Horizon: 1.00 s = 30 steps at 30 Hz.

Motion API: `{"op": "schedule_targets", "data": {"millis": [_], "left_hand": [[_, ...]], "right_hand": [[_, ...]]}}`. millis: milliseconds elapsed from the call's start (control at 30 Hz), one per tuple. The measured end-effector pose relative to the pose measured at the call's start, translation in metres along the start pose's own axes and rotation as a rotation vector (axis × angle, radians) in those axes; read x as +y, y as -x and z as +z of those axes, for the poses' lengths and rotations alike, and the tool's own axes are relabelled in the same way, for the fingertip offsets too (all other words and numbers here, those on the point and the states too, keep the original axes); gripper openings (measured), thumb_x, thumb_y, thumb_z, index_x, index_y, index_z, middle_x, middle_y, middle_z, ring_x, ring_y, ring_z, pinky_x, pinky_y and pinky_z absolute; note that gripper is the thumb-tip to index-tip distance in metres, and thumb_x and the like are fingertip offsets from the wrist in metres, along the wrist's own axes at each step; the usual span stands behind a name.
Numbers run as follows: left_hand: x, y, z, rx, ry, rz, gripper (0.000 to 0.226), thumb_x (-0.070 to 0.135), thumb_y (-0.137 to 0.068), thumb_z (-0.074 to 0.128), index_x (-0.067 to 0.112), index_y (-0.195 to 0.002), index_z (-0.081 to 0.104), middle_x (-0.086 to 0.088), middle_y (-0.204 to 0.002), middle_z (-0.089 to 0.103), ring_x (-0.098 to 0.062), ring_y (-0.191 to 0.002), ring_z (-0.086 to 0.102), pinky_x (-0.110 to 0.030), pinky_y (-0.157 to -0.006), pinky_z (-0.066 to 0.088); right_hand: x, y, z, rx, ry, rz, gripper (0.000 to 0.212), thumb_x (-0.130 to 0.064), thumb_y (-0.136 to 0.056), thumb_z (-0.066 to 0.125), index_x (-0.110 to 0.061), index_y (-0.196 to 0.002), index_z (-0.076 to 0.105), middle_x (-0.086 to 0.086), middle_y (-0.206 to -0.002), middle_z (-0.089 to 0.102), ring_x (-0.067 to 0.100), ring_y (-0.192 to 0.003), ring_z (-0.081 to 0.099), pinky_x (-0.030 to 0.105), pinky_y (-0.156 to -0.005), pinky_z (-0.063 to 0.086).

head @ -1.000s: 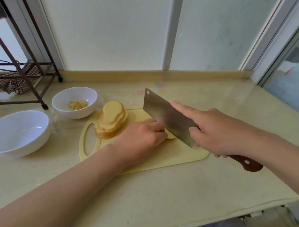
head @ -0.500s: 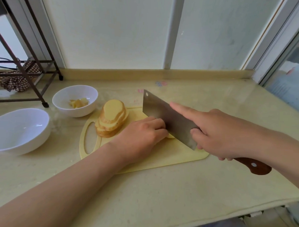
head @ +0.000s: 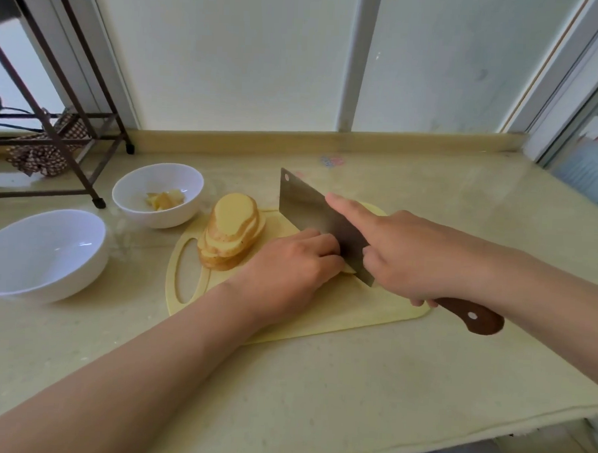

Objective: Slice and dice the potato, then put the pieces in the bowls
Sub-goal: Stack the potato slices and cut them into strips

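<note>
The potato [head: 348,270] being cut lies mostly hidden under the left hand [head: 289,267], whose curled fingers pin it to the board [head: 355,314]; only a pale sliver shows at the fingertips. Against those knuckles stands the cleaver [head: 305,209], edge down, its handle gripped by the right hand [head: 413,255] with the forefinger laid along the blade. Beyond the left hand's far side leans a stack of slices [head: 232,230], then two bowls. With so little potato exposed, a fingertip creeping forward could meet the edge, or the piece could skid.
</note>
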State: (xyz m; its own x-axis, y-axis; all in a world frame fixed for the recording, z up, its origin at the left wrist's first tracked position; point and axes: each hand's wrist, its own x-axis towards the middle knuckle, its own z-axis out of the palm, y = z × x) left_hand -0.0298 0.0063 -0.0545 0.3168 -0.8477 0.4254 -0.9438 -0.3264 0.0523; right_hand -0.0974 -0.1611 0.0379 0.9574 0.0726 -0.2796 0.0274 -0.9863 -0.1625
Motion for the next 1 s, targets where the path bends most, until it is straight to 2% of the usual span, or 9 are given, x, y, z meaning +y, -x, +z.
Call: {"op": "schedule_targets", "data": {"millis": [100,367,500,667,767,1000], "left_hand": [[-0.001,0.000,0.000,0.005,0.001,0.010,0.038,0.013,-0.089,0.038,0.004,-0.100,0.074,-0.012,-0.096,0.068,-0.029,-0.082,0.062,-0.040,-0.058,0.055],[0.004,0.000,0.005,0.045,0.037,0.024,0.031,0.012,-0.091,0.044,0.007,-0.100,0.073,-0.010,-0.093,0.065,-0.030,-0.080,0.059,-0.041,-0.054,0.052],[0.005,0.001,0.008,0.063,0.022,0.036,0.026,0.010,-0.091,0.047,0.009,-0.097,0.072,-0.008,-0.090,0.064,-0.029,-0.078,0.058,-0.040,-0.053,0.050],[0.002,0.001,0.012,0.064,0.038,0.018,0.021,0.010,-0.094,0.051,0.010,-0.098,0.071,-0.007,-0.094,0.062,-0.029,-0.083,0.057,-0.042,-0.056,0.051],[0.000,0.001,0.013,0.058,0.045,0.020,0.021,0.009,-0.095,0.050,0.008,-0.096,0.071,-0.008,-0.093,0.063,-0.030,-0.083,0.057,-0.043,-0.059,0.051],[0.000,0.001,0.008,0.086,0.083,0.015,0.023,0.005,-0.089,0.053,0.008,-0.098,0.074,-0.009,-0.092,0.064,-0.031,-0.081,0.059,-0.041,-0.061,0.052]], "right_hand": [[0.002,0.002,0.003,0.023,-0.003,-0.012,0.080,-0.016,-0.106,0.035,-0.058,-0.156,-0.011,0.004,-0.081,0.055,0.023,-0.051,0.064,0.030,-0.041,0.055],[0.009,0.020,0.000,-0.055,-0.077,0.045,0.081,-0.014,-0.104,0.032,-0.064,-0.153,-0.009,0.008,-0.086,0.057,0.032,-0.057,0.070,0.048,-0.056,0.063],[0.015,0.029,0.001,-0.084,-0.087,0.061,0.081,-0.017,-0.104,0.031,-0.071,-0.147,-0.010,0.007,-0.094,0.056,0.032,-0.057,0.070,0.049,-0.055,0.063],[0.023,0.041,0.003,-0.098,-0.123,0.066,0.079,-0.022,-0.105,0.031,-0.076,-0.142,-0.011,0.010,-0.096,0.065,0.030,-0.054,0.070,0.047,-0.052,0.063],[0.021,0.037,0.002,-0.088,-0.164,0.067,0.078,-0.020,-0.104,0.032,-0.074,-0.144,-0.007,0.010,-0.099,0.062,0.025,-0.048,0.066,0.048,-0.051,0.063],[0.007,-0.001,0.000,-0.003,-0.233,0.043,0.081,-0.011,-0.101,0.035,-0.066,-0.151,0.004,0.013,-0.097,0.064,0.027,-0.050,0.066,0.046,-0.049,0.062]]}}
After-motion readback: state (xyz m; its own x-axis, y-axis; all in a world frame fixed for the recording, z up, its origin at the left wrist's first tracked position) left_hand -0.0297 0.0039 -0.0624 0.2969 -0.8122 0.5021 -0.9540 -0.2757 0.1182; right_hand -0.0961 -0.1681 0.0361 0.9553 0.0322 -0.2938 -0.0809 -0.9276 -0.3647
